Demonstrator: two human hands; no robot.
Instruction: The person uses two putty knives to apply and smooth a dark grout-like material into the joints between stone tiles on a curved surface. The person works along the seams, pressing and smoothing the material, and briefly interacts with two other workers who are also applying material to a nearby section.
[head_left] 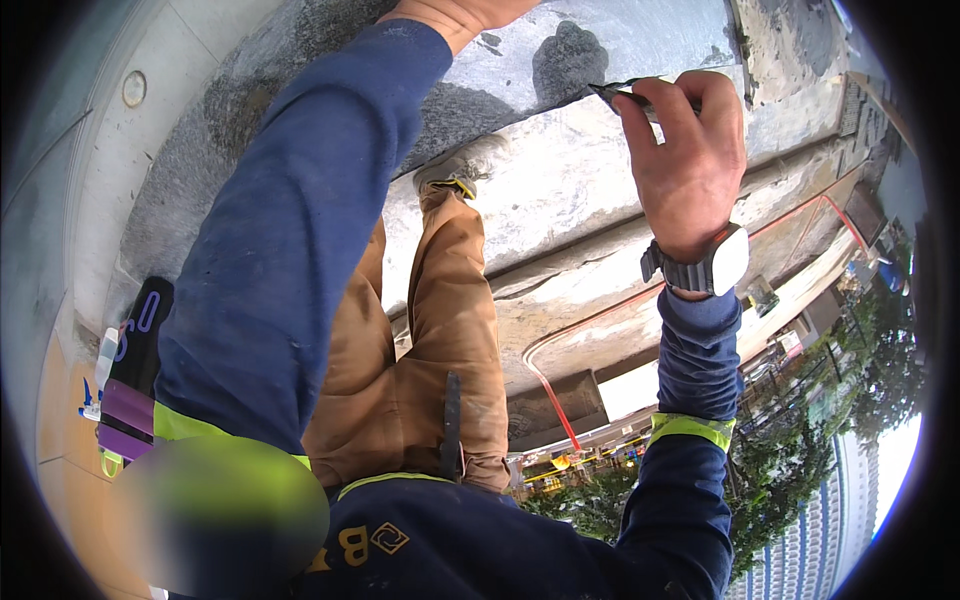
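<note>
My left hand [460, 18] reaches to the top edge of the view in a navy sleeve, its fingers out of sight. My right hand [685, 160], with a watch [727, 262] on the wrist, is closed on a dark pointed tool [607, 91], whose tip rests at or just above a seam in the mottled grey slab [490, 70]; contact is unclear. A dark patch [568, 62] marks the slab beside the tip. My shoe [450, 172] and brown-trousered legs [450, 300] are below the slab's edge.
A black and purple object [135, 360] and a pale bottle-like item [107, 355] are at the left beside a curved pale surface [120, 150]. A red line [545, 380], possibly a hose, runs along the ledges at right, near trees [870, 350] and a tall building [815, 530].
</note>
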